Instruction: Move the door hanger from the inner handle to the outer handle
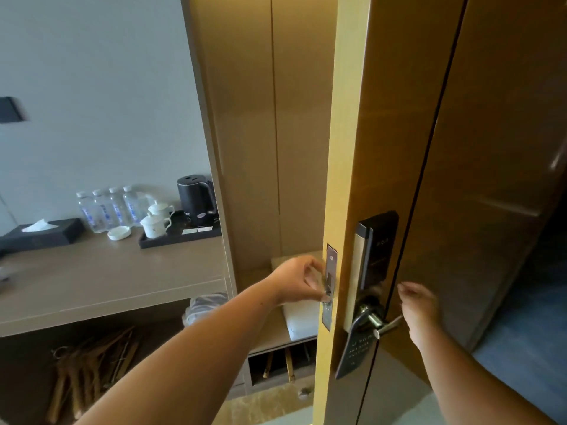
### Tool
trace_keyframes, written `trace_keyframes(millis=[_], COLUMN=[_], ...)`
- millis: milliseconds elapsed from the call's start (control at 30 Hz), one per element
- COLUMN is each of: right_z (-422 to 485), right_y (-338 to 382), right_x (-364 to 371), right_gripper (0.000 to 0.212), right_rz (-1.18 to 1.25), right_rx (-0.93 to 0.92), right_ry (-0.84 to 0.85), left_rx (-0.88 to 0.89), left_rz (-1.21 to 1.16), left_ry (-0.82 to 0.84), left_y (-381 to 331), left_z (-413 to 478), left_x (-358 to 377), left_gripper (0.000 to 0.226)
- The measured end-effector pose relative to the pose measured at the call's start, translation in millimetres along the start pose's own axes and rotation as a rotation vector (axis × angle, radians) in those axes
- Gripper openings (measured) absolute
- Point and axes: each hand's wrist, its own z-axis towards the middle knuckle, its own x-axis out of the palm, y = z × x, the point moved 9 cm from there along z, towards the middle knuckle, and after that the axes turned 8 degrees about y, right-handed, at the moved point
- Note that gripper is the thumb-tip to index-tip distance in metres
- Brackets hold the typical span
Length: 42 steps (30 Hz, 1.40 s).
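Observation:
The wooden door stands open and I see it nearly edge-on. A dark grey door hanger with pale lettering hangs from the silver outer handle, below the black lock panel. My right hand hovers just right of the lever's tip, fingers apart and holding nothing. My left hand is curled against the door's edge beside the metal latch plate, fingertips touching it. The inner handle is hidden behind the door.
To the left, a desk carries a black kettle, water bottles, white cups and a tissue box. Wooden hangers lie beneath. A bench with a white cushion sits behind the door. Blue carpet lies at right.

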Motion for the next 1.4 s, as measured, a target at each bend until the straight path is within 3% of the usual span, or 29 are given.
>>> trace_keyframes(millis=[133,300,467,700,833,967,1167,1400], right_z=[-19,-57,-87,-108,-111,-122,-137,-167], right_y=[-3,-10,-6,-6,0,-1,-4,-1], right_x=[-35,-63,-94,-150,-187,-222,-269,-321], right_gripper=[0.030,0.048,0.033,0.023,0.016,0.018,0.026,0.024], right_rz=[-0.174,-0.203,-0.200,-0.226,-0.227,-0.211,-0.091,0.028], right_rx=[0.023,0.143,0.137,0.156,0.150,0.166,0.179,0.122], right_ry=[-0.117,-0.069,-0.058,-0.107,-0.146,-0.217,-0.283,-0.352], left_rx=[0.095,0.199,0.277,0.302,0.329,0.447,0.512,0.562], left_rz=[0.212,0.444,0.498,0.468,0.590,0.779,0.846,0.754], left_ry=[0.097,0.129,0.282,0.587,0.664,0.765,0.808,0.872], left_y=[-17,-38,-63,-110,-138,-163,-195,-226], left_z=[-4,3,10,5,4,-4,-11,-8], left_x=[25,60,106,174,204,235,282,335], left_gripper=[0.044,0.082,0.102,0.093,0.095,0.077,0.079,0.072])
